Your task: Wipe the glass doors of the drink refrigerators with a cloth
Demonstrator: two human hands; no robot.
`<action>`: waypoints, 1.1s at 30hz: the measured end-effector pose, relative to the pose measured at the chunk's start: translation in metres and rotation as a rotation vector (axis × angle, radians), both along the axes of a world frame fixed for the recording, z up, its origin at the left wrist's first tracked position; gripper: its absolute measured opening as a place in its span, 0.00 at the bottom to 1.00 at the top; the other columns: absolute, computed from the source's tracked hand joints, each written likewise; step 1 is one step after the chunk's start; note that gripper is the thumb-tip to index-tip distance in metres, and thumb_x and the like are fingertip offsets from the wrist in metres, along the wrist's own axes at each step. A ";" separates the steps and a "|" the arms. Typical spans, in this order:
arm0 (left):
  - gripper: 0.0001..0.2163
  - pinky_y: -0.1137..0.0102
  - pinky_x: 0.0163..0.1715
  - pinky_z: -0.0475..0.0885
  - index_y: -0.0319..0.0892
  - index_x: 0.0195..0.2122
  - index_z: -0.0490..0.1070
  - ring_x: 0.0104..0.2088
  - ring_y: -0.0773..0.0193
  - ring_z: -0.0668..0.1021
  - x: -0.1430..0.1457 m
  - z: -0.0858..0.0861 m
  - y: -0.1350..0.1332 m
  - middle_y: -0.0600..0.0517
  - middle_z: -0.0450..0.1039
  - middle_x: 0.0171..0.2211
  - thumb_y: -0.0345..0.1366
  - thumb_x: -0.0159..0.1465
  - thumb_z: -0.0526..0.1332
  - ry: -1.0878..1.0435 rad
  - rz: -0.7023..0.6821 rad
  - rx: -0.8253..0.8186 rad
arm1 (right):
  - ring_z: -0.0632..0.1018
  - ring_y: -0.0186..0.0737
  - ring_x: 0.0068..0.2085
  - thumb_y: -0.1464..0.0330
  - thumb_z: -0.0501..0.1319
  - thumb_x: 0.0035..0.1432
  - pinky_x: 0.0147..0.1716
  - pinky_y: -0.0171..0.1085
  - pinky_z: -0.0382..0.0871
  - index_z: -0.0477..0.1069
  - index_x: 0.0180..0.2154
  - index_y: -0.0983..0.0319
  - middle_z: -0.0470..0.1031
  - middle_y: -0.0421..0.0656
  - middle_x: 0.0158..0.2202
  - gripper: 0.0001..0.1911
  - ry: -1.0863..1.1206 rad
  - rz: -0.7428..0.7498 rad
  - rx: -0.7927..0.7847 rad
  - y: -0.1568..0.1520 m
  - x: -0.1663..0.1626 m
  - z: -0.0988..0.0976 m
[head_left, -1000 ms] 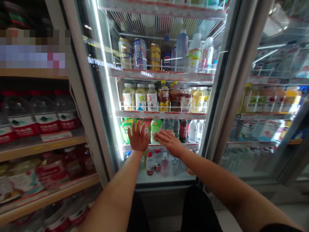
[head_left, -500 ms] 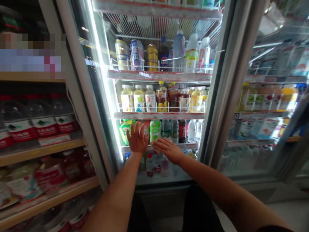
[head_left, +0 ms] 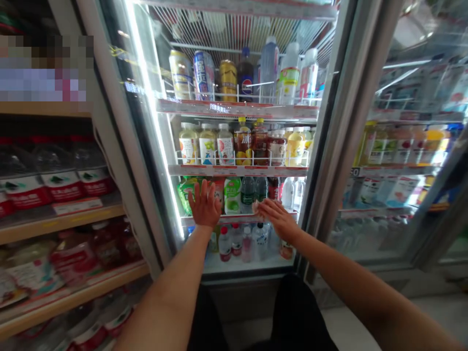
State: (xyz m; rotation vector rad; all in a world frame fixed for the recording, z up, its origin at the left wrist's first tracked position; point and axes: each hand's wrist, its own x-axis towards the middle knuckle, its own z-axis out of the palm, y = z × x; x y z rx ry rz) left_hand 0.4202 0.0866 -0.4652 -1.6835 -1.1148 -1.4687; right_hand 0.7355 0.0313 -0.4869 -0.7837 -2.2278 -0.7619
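Head: glass door point(head_left: 237, 170), long axis upright

One left hand point(head_left: 204, 207), one right hand point(head_left: 281, 220), one cloth point(head_left: 255, 206), three front-row cans point(head_left: 228, 80).

Pale wad point(head_left: 255, 207) partly hidden by right fingers point(head_left: 272, 207) | price strips point(head_left: 228, 170) illegible | top shelf point(head_left: 237, 7) cut off

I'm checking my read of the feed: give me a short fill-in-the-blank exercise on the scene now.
1. The hand at the crumpled pale wad is the ____ one.
2. The left hand has its fingers ____, not closed together.
3. The gold can stands beside a Pepsi bottle with a ____ cap.
4. The brown bottle with lemons on its label has a ____ cap.
Missing words: right; spread; blue; yellow.
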 end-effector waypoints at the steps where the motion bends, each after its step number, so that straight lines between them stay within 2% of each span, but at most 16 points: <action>1: 0.24 0.43 0.71 0.40 0.43 0.67 0.61 0.74 0.52 0.46 0.000 0.000 0.000 0.42 0.56 0.70 0.39 0.70 0.52 0.002 0.000 -0.002 | 0.62 0.44 0.70 0.80 0.50 0.65 0.65 0.54 0.65 0.62 0.67 0.58 0.69 0.47 0.65 0.31 -0.036 0.015 -0.025 -0.002 0.006 -0.003; 4: 0.24 0.43 0.71 0.40 0.43 0.67 0.61 0.74 0.52 0.46 0.000 0.000 -0.001 0.41 0.56 0.70 0.39 0.70 0.52 0.010 0.003 0.016 | 0.63 0.42 0.69 0.82 0.50 0.63 0.64 0.52 0.67 0.64 0.65 0.58 0.71 0.47 0.63 0.32 -0.133 0.062 -0.062 -0.004 0.024 -0.006; 10: 0.25 0.44 0.71 0.42 0.41 0.67 0.61 0.74 0.51 0.46 0.000 0.000 0.001 0.40 0.56 0.70 0.39 0.70 0.52 0.022 0.041 0.018 | 0.61 0.46 0.71 0.82 0.50 0.65 0.66 0.57 0.63 0.63 0.66 0.60 0.69 0.50 0.65 0.31 0.075 -0.020 0.055 -0.003 0.051 0.006; 14: 0.25 0.43 0.71 0.42 0.41 0.67 0.60 0.74 0.51 0.46 0.000 0.000 0.002 0.39 0.57 0.69 0.40 0.70 0.52 0.020 0.041 0.012 | 0.63 0.45 0.69 0.82 0.50 0.65 0.65 0.54 0.67 0.63 0.66 0.58 0.71 0.48 0.64 0.31 0.047 -0.007 0.043 -0.007 0.059 0.007; 16: 0.25 0.43 0.71 0.41 0.41 0.67 0.60 0.74 0.51 0.46 0.000 0.000 0.002 0.39 0.57 0.70 0.40 0.70 0.52 0.020 0.033 0.012 | 0.64 0.45 0.69 0.80 0.50 0.66 0.65 0.55 0.66 0.63 0.66 0.57 0.72 0.47 0.63 0.30 0.063 0.005 0.056 -0.006 0.062 0.017; 21: 0.25 0.43 0.71 0.41 0.42 0.67 0.60 0.74 0.52 0.45 0.000 0.000 0.000 0.40 0.57 0.70 0.39 0.70 0.53 0.026 0.034 0.026 | 0.61 0.46 0.71 0.78 0.49 0.69 0.67 0.57 0.63 0.62 0.67 0.57 0.70 0.49 0.65 0.28 0.315 -0.058 0.182 0.004 0.059 0.053; 26: 0.25 0.44 0.71 0.42 0.42 0.68 0.60 0.74 0.52 0.46 0.001 0.000 0.001 0.41 0.57 0.70 0.38 0.69 0.53 0.032 0.042 0.041 | 0.60 0.46 0.71 0.77 0.48 0.69 0.67 0.57 0.63 0.58 0.69 0.54 0.68 0.47 0.66 0.30 0.331 -0.035 0.179 0.011 0.046 0.068; 29: 0.25 0.45 0.71 0.42 0.43 0.68 0.60 0.74 0.53 0.46 0.000 0.000 0.001 0.41 0.57 0.70 0.38 0.69 0.53 0.035 0.048 0.060 | 0.60 0.46 0.71 0.77 0.48 0.69 0.68 0.57 0.62 0.56 0.70 0.51 0.66 0.43 0.67 0.31 0.342 -0.023 0.193 0.019 0.035 0.092; 33: 0.24 0.45 0.71 0.42 0.43 0.67 0.62 0.74 0.53 0.46 0.001 0.000 0.000 0.42 0.58 0.69 0.38 0.69 0.53 0.014 0.031 0.041 | 0.56 0.51 0.72 0.77 0.47 0.69 0.70 0.60 0.57 0.53 0.71 0.52 0.61 0.42 0.70 0.33 0.476 -0.024 0.239 0.029 0.013 0.122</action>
